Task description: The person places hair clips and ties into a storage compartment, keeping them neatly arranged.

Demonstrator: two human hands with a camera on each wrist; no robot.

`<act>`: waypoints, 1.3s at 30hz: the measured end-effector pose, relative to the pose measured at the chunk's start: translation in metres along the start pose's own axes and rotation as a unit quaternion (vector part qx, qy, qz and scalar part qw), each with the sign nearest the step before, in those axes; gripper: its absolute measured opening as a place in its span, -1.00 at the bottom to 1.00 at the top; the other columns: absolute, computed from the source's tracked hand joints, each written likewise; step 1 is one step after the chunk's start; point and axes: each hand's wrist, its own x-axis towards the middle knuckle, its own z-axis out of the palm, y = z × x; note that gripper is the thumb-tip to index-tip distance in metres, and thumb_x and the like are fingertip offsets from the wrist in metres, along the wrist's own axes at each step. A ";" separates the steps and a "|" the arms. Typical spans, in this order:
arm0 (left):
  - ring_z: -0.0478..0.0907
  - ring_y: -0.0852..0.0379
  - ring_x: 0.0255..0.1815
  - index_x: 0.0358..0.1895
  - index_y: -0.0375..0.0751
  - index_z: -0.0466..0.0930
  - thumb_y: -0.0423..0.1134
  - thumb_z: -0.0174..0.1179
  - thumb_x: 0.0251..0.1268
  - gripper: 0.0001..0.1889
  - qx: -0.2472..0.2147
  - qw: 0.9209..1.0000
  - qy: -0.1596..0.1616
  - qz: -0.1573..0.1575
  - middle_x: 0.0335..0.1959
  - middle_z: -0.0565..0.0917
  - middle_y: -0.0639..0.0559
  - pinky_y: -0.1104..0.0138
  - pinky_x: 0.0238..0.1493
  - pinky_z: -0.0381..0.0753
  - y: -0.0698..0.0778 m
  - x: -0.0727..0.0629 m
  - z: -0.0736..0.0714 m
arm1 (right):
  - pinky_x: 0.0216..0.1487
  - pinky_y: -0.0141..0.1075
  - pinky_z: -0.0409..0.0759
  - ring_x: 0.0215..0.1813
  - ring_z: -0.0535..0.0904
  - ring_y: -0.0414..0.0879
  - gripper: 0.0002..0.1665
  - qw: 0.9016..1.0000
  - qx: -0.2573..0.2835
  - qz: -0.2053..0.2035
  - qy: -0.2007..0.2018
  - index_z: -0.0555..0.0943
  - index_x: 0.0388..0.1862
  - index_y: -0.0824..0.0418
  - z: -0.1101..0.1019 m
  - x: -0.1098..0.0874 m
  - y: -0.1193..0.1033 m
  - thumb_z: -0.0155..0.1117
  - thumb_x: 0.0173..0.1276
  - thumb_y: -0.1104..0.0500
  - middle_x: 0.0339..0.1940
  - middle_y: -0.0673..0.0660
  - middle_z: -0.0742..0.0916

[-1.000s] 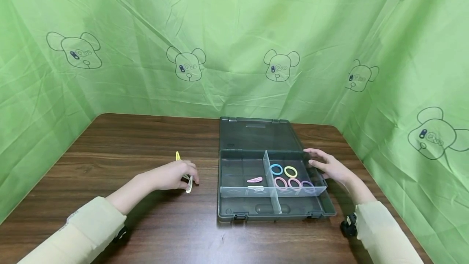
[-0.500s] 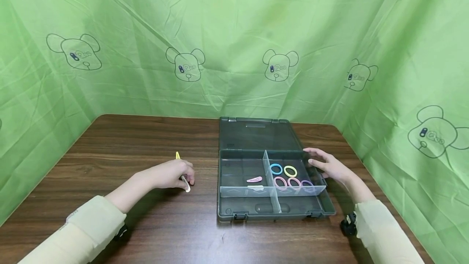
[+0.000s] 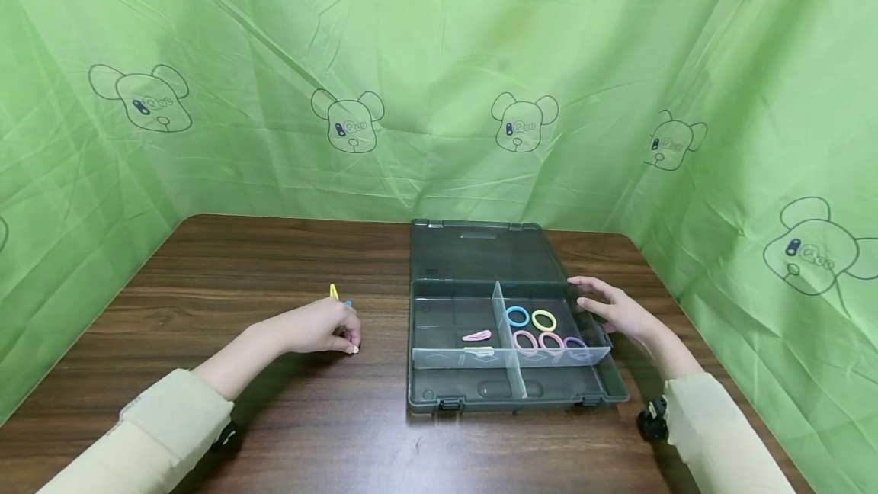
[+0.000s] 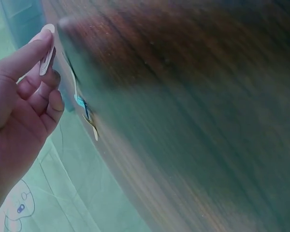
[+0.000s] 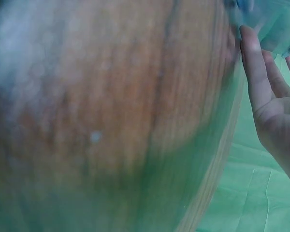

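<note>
My left hand (image 3: 321, 326) pinches a pale hair clip (image 4: 48, 54) between thumb and index finger, low over the table; in the head view the fingers hide it. Just beyond that hand, a yellow hair clip (image 3: 333, 291) and a blue one (image 3: 348, 303) lie on the table, partly covered. My right hand (image 3: 620, 315) rests with loosely extended fingers against the right side of a dark, see-through divided box (image 3: 449, 406). Inside the box, a pink hair clip (image 3: 476, 335) and a white one (image 3: 479, 351) lie in the back left compartment.
Several hair ties, among them a blue one (image 3: 517, 316) and a yellow one (image 3: 544, 321), lie in the back right compartment. The box's lid (image 3: 480, 254) lies folded back. Clear dividers (image 3: 466, 359) split the box. Green cloth (image 3: 439, 97) surrounds the brown table (image 3: 274, 258).
My left hand has drawn in slightly to the left, and the pale clip that stuck out past its fingertips has gone from the head view. A blue clip now shows behind it. The right hand stays put.
</note>
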 end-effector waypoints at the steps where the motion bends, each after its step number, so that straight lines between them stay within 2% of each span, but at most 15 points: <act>1: 0.33 0.45 -0.55 -0.52 -0.02 0.62 -0.25 0.35 0.06 -0.90 0.000 1.000 0.000 -0.005 -0.61 0.51 0.32 0.52 -0.48 0.40 0.001 0.000 0.000 | -0.20 0.02 0.63 0.09 0.51 0.03 -0.36 1.000 0.001 -0.001 -0.001 0.14 0.43 0.14 0.000 0.000 0.000 0.05 0.45 0.05 0.28 0.42 0.34; 15: 0.35 0.45 -0.55 -0.51 0.02 0.59 -0.25 0.33 0.11 -0.88 -0.016 0.999 0.019 -0.030 -0.58 0.51 0.34 0.49 -0.44 0.40 0.010 0.009 -0.007 | -0.21 0.04 0.63 0.06 0.54 -0.01 -0.36 1.000 0.020 -0.005 -0.005 0.12 0.43 0.18 0.002 -0.001 0.002 0.05 0.46 0.09 0.24 0.45 0.35; 20: 0.35 0.44 -0.60 -0.51 0.05 0.59 -0.23 0.33 0.11 -0.87 -0.002 0.999 0.046 -0.019 -0.62 0.50 0.34 0.48 -0.47 0.40 0.013 0.014 -0.012 | -0.21 0.05 0.63 0.07 0.53 0.01 -0.35 1.000 0.018 -0.006 -0.001 0.11 0.44 0.20 0.003 -0.002 0.000 0.04 0.46 0.09 0.23 0.46 0.36; 25: 0.40 0.40 -0.64 -0.50 0.02 0.59 -0.24 0.31 0.14 -0.88 -0.015 0.998 0.063 -0.013 -0.66 0.51 0.30 0.49 -0.54 0.44 0.016 0.019 -0.019 | -0.20 0.04 0.63 0.11 0.49 0.10 -0.35 1.000 0.015 -0.006 0.000 0.11 0.43 0.21 0.004 -0.004 -0.003 0.04 0.46 0.09 0.26 0.45 0.33; 30: 0.42 0.36 -0.61 -0.48 -0.01 0.60 -0.25 0.31 0.14 -0.90 -0.020 0.997 0.073 -0.015 -0.61 0.55 0.26 0.47 -0.53 0.47 0.024 0.027 -0.026 | -0.21 0.05 0.63 0.11 0.50 0.10 -0.36 1.000 0.017 -0.001 -0.001 0.10 0.44 0.19 0.004 -0.004 -0.003 0.03 0.47 0.11 0.26 0.46 0.33; 39: 0.41 0.40 -0.55 -0.48 -0.02 0.62 -0.25 0.32 0.13 -0.91 0.010 0.993 0.118 0.013 -0.55 0.58 0.26 0.48 -0.48 0.46 0.037 0.048 -0.034 | -0.21 0.05 0.63 0.08 0.52 0.05 -0.36 1.000 0.017 0.007 0.004 0.13 0.44 0.13 0.003 -0.005 -0.005 0.05 0.45 0.08 0.26 0.42 0.35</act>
